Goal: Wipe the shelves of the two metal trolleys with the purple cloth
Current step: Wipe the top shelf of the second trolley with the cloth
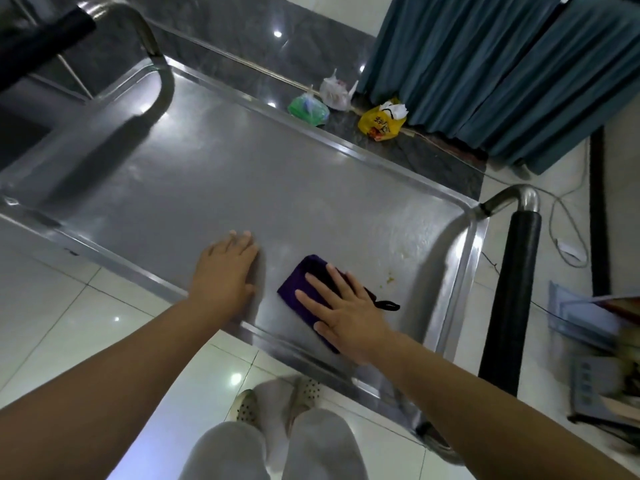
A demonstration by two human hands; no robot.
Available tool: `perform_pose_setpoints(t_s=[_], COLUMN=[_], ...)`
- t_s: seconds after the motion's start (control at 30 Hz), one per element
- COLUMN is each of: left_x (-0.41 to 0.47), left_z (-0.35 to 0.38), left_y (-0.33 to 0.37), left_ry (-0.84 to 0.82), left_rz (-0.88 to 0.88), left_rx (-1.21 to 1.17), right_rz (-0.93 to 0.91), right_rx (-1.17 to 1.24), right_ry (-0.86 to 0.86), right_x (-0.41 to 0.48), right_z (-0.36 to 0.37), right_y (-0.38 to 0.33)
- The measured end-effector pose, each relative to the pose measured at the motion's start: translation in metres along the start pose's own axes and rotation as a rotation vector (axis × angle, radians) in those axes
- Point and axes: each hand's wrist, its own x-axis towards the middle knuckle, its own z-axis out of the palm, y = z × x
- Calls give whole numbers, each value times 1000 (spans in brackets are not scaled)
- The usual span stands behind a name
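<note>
With the purple cloth pressed under the spread right hand, firm overlapping strokes toward the crumbs were probably called for, the left hand laid flat on the trolley shelf.

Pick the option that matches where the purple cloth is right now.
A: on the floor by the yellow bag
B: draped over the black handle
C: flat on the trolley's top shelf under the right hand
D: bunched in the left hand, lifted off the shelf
C: the right hand lies with fingers spread on the purple cloth, which lies on the trolley's top shelf; the left hand presses bare metal beside it.
</note>
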Motion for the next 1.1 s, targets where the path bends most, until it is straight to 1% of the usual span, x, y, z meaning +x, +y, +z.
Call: perform_pose_setpoints(t_s=[0.07, 0.2, 0.3, 0.4, 0.57, 0.7, 0.83, 0.97, 1.1], left_x=[4, 13, 17, 20, 23, 28, 33, 43, 45], left_z=[0, 3, 6, 6, 6, 7, 3, 6, 7], left_y=[10, 34, 49, 52, 53, 54, 57, 60, 62], left_ry=[-5, -58, -139, -172, -176, -181, -185, -183, -193], left_rz=[90, 154, 171, 166, 174, 167, 167, 162, 159], left_rx=[-7, -102, -21, 27, 54, 61, 77, 99, 97], right_rz=[-81, -179, -172, -109, 134, 270, 354, 412, 472], right_rx=[-40, -117, -91, -38, -47, -28, 47, 66, 127], right_ry=[-6, -39, -74, -105, -148, -155, -132, -106, -81], right_x=[-10, -32, -43, -41, -21, 2, 22, 32, 36], right_z=[6, 14, 13, 3, -24, -39, -49, -56, -60], right_y=[-12, -22, -13, 7, 71, 126, 173, 218, 245])
